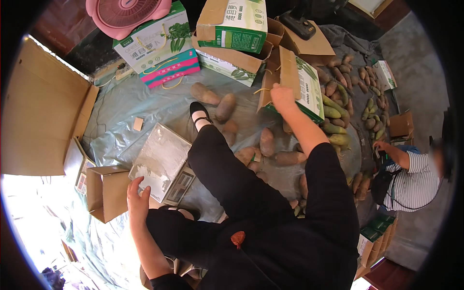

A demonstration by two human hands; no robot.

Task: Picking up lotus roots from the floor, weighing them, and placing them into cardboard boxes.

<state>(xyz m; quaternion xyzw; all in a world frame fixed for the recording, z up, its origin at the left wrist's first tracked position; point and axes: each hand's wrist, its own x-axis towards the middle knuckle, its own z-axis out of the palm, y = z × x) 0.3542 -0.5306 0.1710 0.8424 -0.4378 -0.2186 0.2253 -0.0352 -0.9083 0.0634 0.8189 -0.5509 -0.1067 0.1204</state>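
Observation:
My right hand (282,96) is closed on the near edge of an open green-and-white cardboard box (309,89), by its raised brown flap and a yellow cord handle. The box tilts among other cartons; its inside is mostly hidden. My left hand (138,200) is held in the air with fingers apart, holding nothing. It is nearest to a bench scale (162,157) with a worn, dirty metal plate and a small brown open box (108,191). Large soil-covered radishes (267,141) lie on the plastic sheet in front of me.
Behind are more cartons (232,26), a pink fan (128,17) and a pink-and-teal box (171,70). Green and reddish radishes (333,113) are heaped at right. Farther right, a person in a striped shirt (413,181) bends over. A large cardboard sheet (41,111) stands at left.

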